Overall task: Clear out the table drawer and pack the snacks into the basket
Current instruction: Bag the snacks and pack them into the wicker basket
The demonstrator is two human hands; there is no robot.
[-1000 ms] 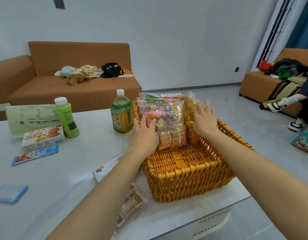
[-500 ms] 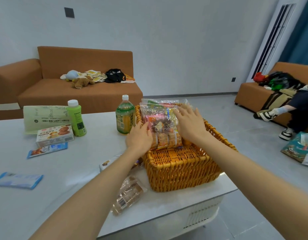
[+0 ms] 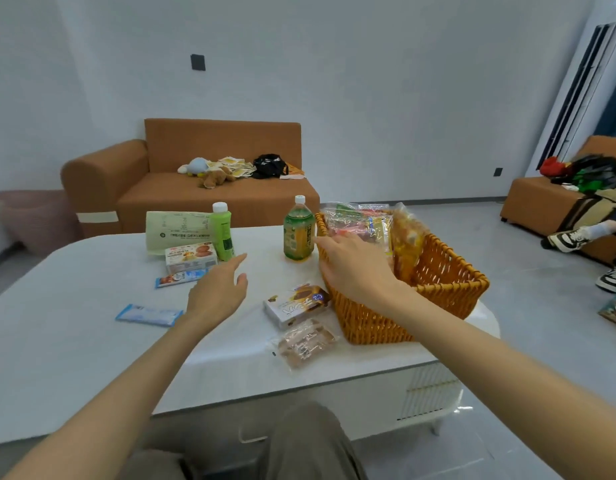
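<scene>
**Q:** What is on the left end of the table (image 3: 67, 348)?

**A:** A blue wrapper (image 3: 149, 314) lies flat, alone, with bare top on every side out to the left and near edges. Behind it are a small blue packet (image 3: 182, 277), a biscuit box (image 3: 191, 257) and a pale paper pouch (image 3: 176, 233), set close together. A green bottle (image 3: 221, 230) stands upright just right of the pouch.

**Q:** Left hand?

**A:** The left hand (image 3: 218, 292) hovers over the tabletop right of the small packet. Its fingers are straight and spread, pointing toward the green bottle, and it holds nothing. A bare lane runs between it and the tea bottle (image 3: 298, 230), which stands upright just beside the basket's far left corner.

**Q:** Centre front?

**A:** A white-and-brown box (image 3: 296, 304) lies close against the basket's left wall; I cannot tell whether they touch. A clear bread packet (image 3: 305, 342) lies just in front of it, near the front edge.

**Q:** Right hand?

**A:** The right hand (image 3: 355, 268) reaches over the basket's left rim. Its fingers are stretched out across the front of the snack bags (image 3: 355, 221), the thumb is hidden, and nothing is seen clasped.

**Q:** The basket?

**A:** The basket (image 3: 448, 282) sits at the table's right end, its right corner near the edge. The snack bags stand upright at its far end with a yellow bag (image 3: 407, 240) beside them.
</scene>
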